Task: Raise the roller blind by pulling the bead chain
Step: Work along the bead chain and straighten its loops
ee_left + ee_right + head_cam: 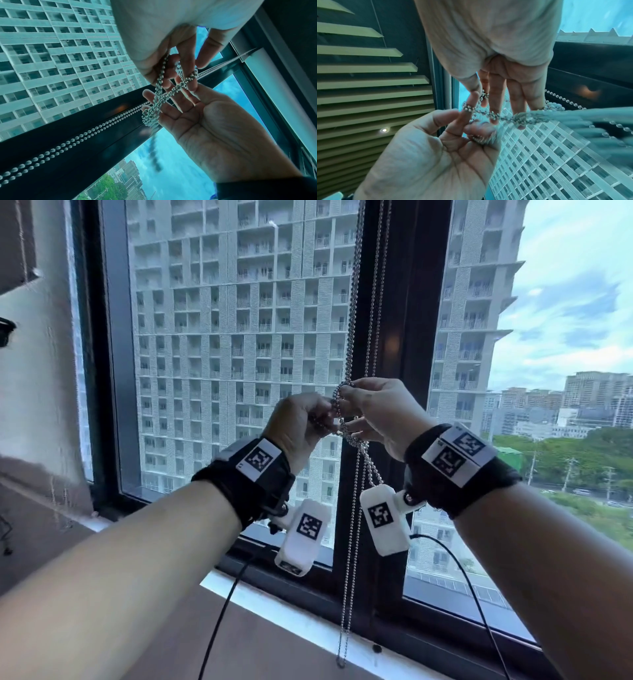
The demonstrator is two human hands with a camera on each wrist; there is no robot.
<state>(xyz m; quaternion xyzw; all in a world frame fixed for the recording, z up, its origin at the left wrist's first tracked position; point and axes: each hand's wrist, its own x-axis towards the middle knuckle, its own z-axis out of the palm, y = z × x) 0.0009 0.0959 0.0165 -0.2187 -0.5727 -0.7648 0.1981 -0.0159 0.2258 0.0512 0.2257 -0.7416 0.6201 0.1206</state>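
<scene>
Both hands meet at the dark window mullion (394,302), tangled in the bead chain (349,559). The left hand (301,419) pinches bunched strands with curled fingers; the right hand (376,412) has loops wound around its fingers (190,81). Best to free the twist first, then pull one strand straight down. The roller blind (281,86) sits rolled high.

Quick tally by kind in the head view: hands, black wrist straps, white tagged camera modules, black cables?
Hands: 2, left hand and right hand, both gripping the bead chain
Black wrist straps: 2
White tagged camera modules: 2
Black cables: 2
Total: 8
</scene>
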